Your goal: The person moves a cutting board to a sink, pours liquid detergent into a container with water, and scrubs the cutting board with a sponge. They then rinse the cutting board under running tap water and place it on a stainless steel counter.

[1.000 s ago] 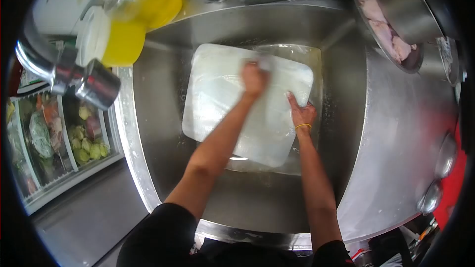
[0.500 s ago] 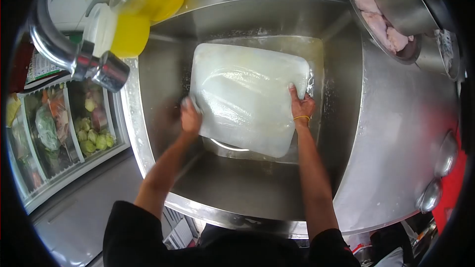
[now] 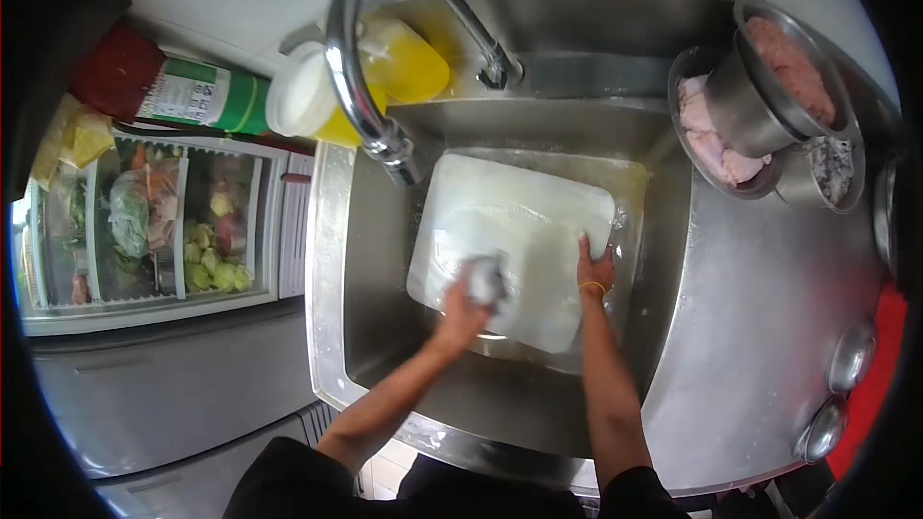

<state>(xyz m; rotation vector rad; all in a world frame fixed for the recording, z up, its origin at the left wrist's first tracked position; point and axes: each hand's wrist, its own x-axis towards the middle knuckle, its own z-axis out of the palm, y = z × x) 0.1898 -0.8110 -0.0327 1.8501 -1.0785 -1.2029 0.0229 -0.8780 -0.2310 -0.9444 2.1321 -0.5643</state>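
Note:
A white rectangular board or lid (image 3: 519, 221) lies tilted in the steel sink (image 3: 385, 231), its surface wet and shiny. My left hand (image 3: 466, 306), blurred by motion, is closed on a grey scrubber (image 3: 487, 279) against the lower left part of the white piece. At the right edge my right hand (image 3: 595, 267) grips the piece, thumb on top and the other fingers over the side, partly hidden. A yellow band circles the right wrist. Some water shows in the sink beyond the white piece.
A curved faucet (image 3: 344, 48) arches over the sink's left corner by yellow containers (image 3: 409, 62). Metal bowls with raw meat (image 3: 788, 67) stand at the back right. Small metal bowls (image 3: 851, 356) sit right. A glass-topped food case (image 3: 144, 221) is at left.
The view has tilted up and turned, showing more faucet, wall and bowls. My left hand has moved from the piece's left edge onto its lower surface. The right hand keeps its hold.

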